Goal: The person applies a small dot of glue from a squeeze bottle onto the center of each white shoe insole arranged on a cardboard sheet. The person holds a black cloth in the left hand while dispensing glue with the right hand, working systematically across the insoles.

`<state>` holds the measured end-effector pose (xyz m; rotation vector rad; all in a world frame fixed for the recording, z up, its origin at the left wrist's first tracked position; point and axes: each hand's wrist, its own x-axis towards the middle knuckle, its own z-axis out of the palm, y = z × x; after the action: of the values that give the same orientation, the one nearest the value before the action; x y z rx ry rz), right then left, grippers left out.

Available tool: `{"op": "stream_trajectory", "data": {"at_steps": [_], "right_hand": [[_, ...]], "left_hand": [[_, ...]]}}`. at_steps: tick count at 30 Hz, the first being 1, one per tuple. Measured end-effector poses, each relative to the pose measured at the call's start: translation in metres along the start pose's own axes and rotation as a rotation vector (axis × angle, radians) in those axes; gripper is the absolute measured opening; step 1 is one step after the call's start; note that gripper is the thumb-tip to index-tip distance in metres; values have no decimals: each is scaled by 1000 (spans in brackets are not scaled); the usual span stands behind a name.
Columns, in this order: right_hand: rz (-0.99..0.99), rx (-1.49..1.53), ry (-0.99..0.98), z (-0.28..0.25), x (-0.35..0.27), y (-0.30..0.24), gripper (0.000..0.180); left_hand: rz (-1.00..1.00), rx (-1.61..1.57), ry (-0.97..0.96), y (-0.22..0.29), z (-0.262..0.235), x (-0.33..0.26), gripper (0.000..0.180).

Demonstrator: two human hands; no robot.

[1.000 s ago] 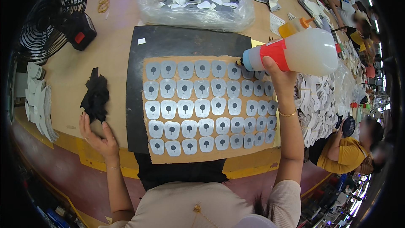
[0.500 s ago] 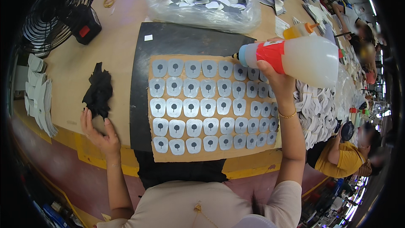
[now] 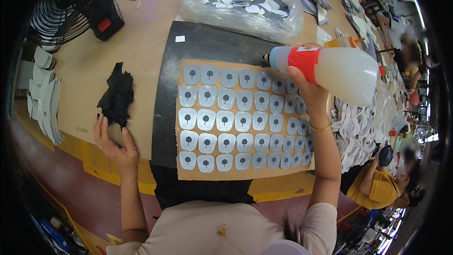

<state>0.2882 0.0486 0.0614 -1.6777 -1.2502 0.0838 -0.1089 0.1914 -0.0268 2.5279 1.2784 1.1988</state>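
My right hand (image 3: 307, 83) is wrapped round a large translucent squeeze bottle (image 3: 348, 72) with a red band and a blue collar. It lies tipped sideways, its dark nozzle pointing left over the far edge of a cardboard sheet (image 3: 245, 176). Rows of grey rounded patches (image 3: 206, 118), each with a dark tree-like print, cover that sheet; some look glossy. Under the sheet is a black mat (image 3: 165, 99). At the left, my left hand (image 3: 118, 148) has its fingers apart, the tips at the near edge of a crumpled black cloth (image 3: 117, 95).
A black fan (image 3: 71, 7) stands at the far left, above stacked white pieces (image 3: 45, 97). A clear plastic bag (image 3: 240, 23) of cut pieces lies behind the mat. Right of my forearm are piled white pieces (image 3: 354, 130) and a smaller orange-tipped bottle (image 3: 342, 42). Other people sit farther right.
The whole view has shifted, so the table things appear farther right. Against the sheet, the bottle's nozzle has moved slightly left and away. My left hand stays by the cloth.
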Motion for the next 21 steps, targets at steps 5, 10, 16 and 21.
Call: {"op": "stream_trajectory", "data": {"at_steps": [5, 10, 16, 21], "right_hand": [[84, 229, 59, 11, 1, -1, 48], [102, 78, -127, 12, 3, -2, 49], [-52, -38, -120, 22, 7, 3, 50], [70, 258, -17, 34, 11, -6, 50]], "left_hand": [[-12, -5, -6, 4, 0, 2, 48], [-9, -14, 2, 3, -2, 2, 48], [-11, -18, 1, 1, -1, 1, 48], [-21, -12, -1, 2, -2, 0, 48]]}}
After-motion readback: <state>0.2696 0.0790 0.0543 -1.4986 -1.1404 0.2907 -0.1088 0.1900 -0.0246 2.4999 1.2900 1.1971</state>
